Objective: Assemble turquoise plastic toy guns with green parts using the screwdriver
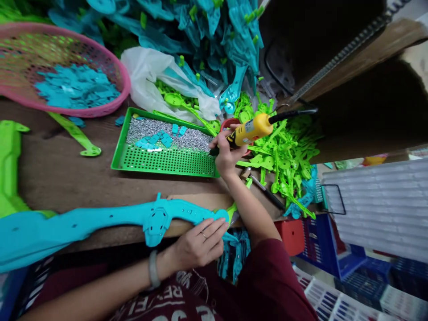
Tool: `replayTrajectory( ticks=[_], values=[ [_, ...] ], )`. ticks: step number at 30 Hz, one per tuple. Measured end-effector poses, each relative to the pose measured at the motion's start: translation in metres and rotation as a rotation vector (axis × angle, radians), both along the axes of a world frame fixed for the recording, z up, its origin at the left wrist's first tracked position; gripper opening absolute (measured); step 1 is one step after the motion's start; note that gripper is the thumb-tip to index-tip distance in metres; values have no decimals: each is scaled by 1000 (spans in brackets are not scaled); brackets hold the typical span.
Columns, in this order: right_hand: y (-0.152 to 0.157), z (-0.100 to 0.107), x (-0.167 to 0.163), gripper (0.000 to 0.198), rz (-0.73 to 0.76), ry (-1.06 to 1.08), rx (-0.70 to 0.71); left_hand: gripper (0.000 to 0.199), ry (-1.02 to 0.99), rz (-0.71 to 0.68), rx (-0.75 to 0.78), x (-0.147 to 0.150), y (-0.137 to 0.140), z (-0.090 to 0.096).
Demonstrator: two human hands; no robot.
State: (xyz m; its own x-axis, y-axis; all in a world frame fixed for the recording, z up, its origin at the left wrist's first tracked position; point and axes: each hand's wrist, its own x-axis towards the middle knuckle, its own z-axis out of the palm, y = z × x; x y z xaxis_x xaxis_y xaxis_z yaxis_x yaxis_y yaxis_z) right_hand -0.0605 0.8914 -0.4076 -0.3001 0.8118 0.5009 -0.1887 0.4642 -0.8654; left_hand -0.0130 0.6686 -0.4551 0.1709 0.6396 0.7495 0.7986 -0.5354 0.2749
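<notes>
My right hand (pixel 227 154) is closed around a yellow electric screwdriver (pixel 252 130) with a black cable. It is at the right end of a green perforated tray (pixel 163 162), where the screwdriver's tip is hidden by my fingers. A heap of small silver screws (pixel 197 137) fills the tray's far side, with several small blue pieces (pixel 155 139) on top. Across the table edge lies a long blue plastic part (pixel 120 218). My left hand (pixel 200 244) grips its rounded right end, fingers on top and thumb hidden. Green plastic shows under that end.
Left stands a pink basket (pixel 125 84) of blue pieces. Blue parts (pixel 200 40) pile up behind a white plastic bag (pixel 143 67). Green parts (pixel 287 151) are heaped right, near a hammer (pixel 267 191). A coiled cord (pixel 347 51) hangs above. Crates stand lower right.
</notes>
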Motion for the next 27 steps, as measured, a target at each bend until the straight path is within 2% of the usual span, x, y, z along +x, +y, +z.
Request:
replayTrajectory(
  ticks=[3, 6, 8, 10, 11, 14, 16, 18, 20, 23, 25, 27],
  values=[
    [-24, 39, 20, 28, -44, 16, 18, 14, -10, -6, 18, 1, -2, -3],
    [-63, 86, 60, 14, 49, 93, 86, 15, -54, -43, -56, 2, -5, -4],
    [-88, 109, 86, 12, 105, 72, 102, 17, -132, -99, -119, 1, -9, 2],
    [-103, 121, 103, 11, 98, 29, 108, 12, -278, -127, -171, -5, -12, 17],
    [-106, 122, 107, 9, 88, 16, 118, 11, -367, -95, -194, -12, -13, 27],
    [-99, 116, 97, 11, 94, 16, 144, 37, -529, 143, -265, -44, -3, 64],
    [-87, 109, 74, 16, 113, 95, 126, 47, -439, 210, -325, -74, 14, 85],
    [-76, 101, 44, 22, 171, 219, 81, 39, -288, 164, -277, -109, 37, 96],
    [-65, 92, 13, 33, 234, 312, 41, 34, -153, 120, -252, -145, 61, 96],
    [-46, 74, -20, 41, 209, 307, 0, 38, 150, 217, -319, -188, 90, 82],
    [-34, 63, -26, 41, 160, 266, -18, 39, 312, 265, -368, -199, 104, 72],
    [-26, 55, -22, 39, 124, 222, -21, 36, 384, 207, -374, -194, 113, 63]
  ],
)
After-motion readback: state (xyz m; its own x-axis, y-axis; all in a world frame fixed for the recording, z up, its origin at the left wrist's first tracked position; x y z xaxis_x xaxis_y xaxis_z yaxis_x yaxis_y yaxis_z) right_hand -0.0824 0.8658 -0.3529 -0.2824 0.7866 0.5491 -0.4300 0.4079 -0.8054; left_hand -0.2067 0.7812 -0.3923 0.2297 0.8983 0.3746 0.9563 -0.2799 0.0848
